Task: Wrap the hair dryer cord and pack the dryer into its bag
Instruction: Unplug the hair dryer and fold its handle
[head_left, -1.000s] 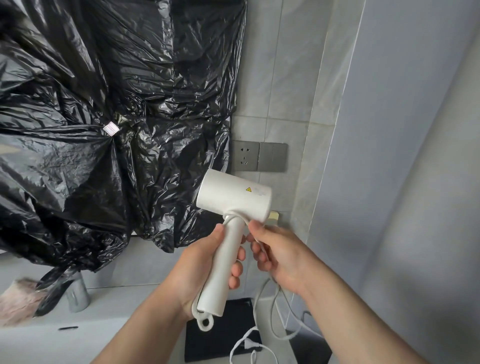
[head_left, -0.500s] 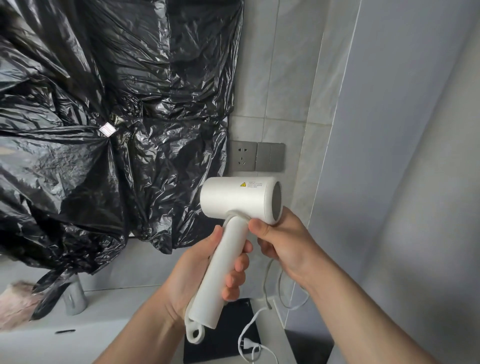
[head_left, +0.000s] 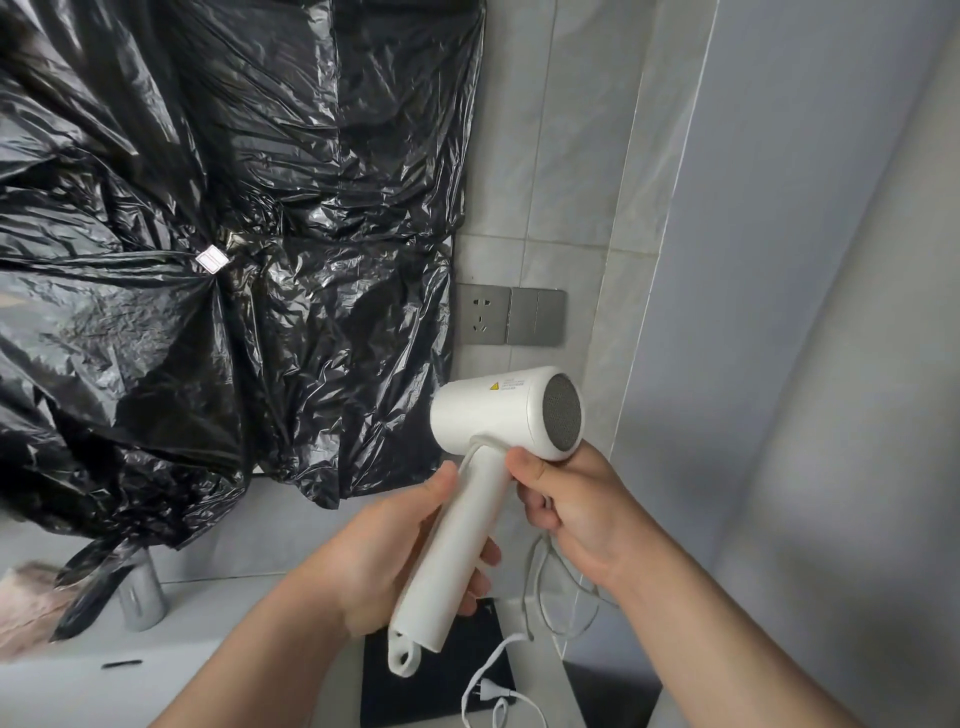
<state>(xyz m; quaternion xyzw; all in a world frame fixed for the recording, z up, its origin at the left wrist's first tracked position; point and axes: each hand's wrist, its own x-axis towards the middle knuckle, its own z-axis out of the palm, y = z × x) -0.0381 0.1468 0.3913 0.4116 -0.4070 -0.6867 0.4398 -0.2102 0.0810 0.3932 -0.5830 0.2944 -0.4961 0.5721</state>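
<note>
A white hair dryer (head_left: 498, 410) is held upright in the air, its grey mesh end facing right. My left hand (head_left: 384, 551) grips the dryer's handle. My right hand (head_left: 566, 499) pinches the white cord (head_left: 540, 587) just under the dryer's head, where one turn of cord lies around the top of the handle. The rest of the cord hangs in loops below, and its plug (head_left: 491, 693) lies near a flat black bag (head_left: 441, 680) on the counter.
Crinkled black plastic sheeting (head_left: 208, 260) covers the wall at left. A grey wall socket and switch (head_left: 509, 316) sit on the tiles above the dryer. A grey metal cylinder (head_left: 140, 597) stands on the pale counter (head_left: 182, 649) at lower left.
The dryer has turned so its mesh end faces right and tilted a little. My right hand has brought the cord round the top of the handle. The view has shifted slightly.
</note>
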